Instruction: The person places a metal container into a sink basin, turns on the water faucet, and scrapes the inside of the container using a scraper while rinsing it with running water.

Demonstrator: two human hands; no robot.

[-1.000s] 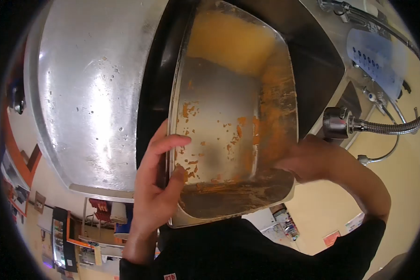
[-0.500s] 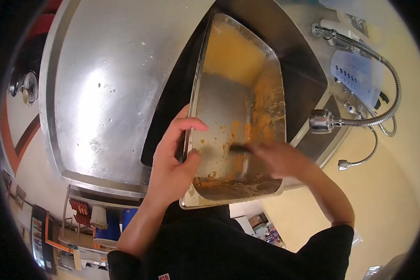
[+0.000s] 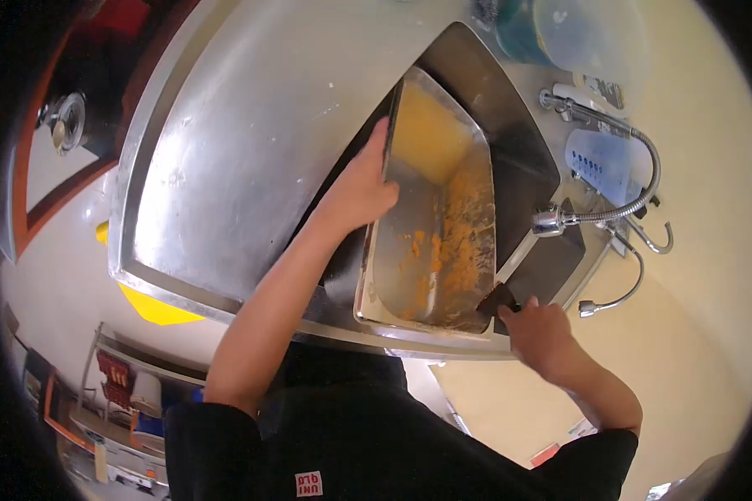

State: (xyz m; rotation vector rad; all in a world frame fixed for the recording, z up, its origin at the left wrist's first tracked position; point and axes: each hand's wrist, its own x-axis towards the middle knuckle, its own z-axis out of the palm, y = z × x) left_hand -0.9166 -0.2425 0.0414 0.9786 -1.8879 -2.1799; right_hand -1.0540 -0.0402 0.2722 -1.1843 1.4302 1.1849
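A deep rectangular metal pan (image 3: 411,204) rests tilted in the sink basin (image 3: 518,142). Orange-brown residue (image 3: 463,238) clings to its right wall and lies in bits across the bottom. The pan's far end looks yellow; I cannot tell whether that is reflection or food. My left hand (image 3: 359,190) is closed over the long left rim, thumb toward the inside. Near the close right corner, my right hand (image 3: 540,334) grips a dark, flat scraper (image 3: 498,299), its blade at the pan's wall. Part of the scraper's handle is hidden by my fingers.
A wide steel drainboard (image 3: 225,167) extends left of the basin. On the right, a flexible hose faucet (image 3: 655,159) arches over, its spray head (image 3: 549,220) close to the pan. Behind it stands a pale blue perforated container (image 3: 597,163). A clear tub (image 3: 551,33) sits at the back.
My left hand has slid farther along the left rim. My right hand has moved the scraper from inside the pan to its near right corner. Fewer orange bits lie on the bottom.
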